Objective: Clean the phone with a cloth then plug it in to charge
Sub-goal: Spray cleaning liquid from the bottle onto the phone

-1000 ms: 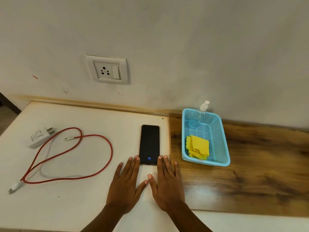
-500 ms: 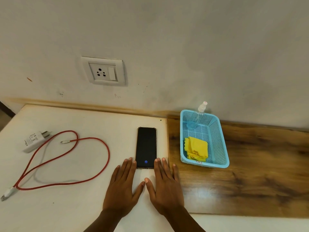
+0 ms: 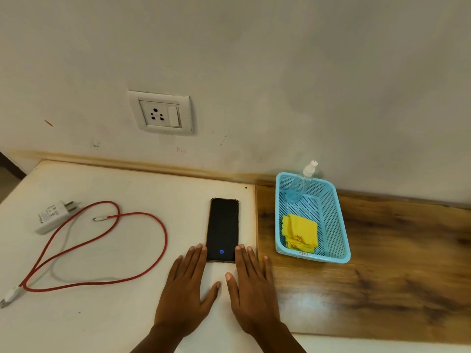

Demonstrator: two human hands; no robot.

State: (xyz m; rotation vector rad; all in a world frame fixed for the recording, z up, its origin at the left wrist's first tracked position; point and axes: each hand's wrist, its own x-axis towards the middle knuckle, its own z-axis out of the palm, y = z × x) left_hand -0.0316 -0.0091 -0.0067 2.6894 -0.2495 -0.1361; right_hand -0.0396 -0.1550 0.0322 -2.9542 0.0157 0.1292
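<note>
Phone point(image 3: 223, 230) lies flat, screen up, on the white table point(image 3: 122, 250), below and right of the wall socket point(image 3: 161, 114). Left hand point(image 3: 184, 294) and right hand point(image 3: 251, 291) rest palm-down with fingers spread, flanking the phone's near end and holding nothing. Cloth point(image 3: 300, 233) sits folded in the blue basket point(image 3: 341, 240) right of the phone; cable point(image 3: 102, 250) and charger point(image 3: 52, 215) lie to its left. Assessment: phone rigid, smooth, likely slippery; glass fragile. Grip by the long edges.
</note>
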